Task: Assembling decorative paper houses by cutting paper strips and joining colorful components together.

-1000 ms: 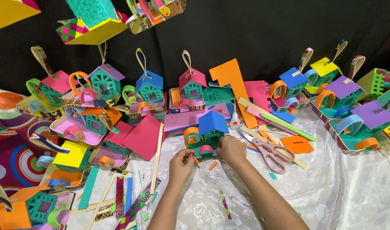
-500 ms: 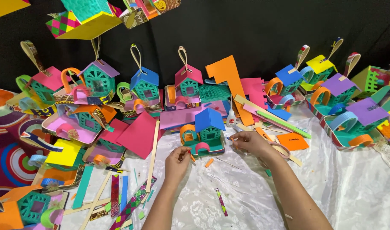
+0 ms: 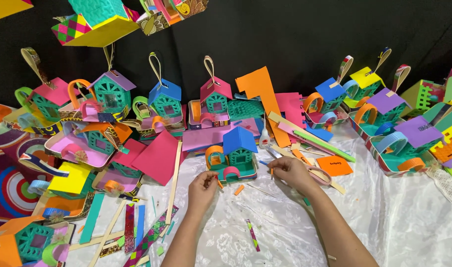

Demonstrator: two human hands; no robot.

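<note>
White cloth covers the table. Many bright paper houses stand along its far edge. One little house with a blue roof and a green front sits near the middle, just past both hands. Left hand pinches a small orange strip. Right hand pinches another orange bit. A tiny orange piece lies between them.

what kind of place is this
Most likely a home craft table or small handicraft workspace. Rows of little foam houses with hanging loops fill a table under a white cloth, with scissors and cut paper strips around. The left hand and right hand each pinch small orange pieces.
</note>
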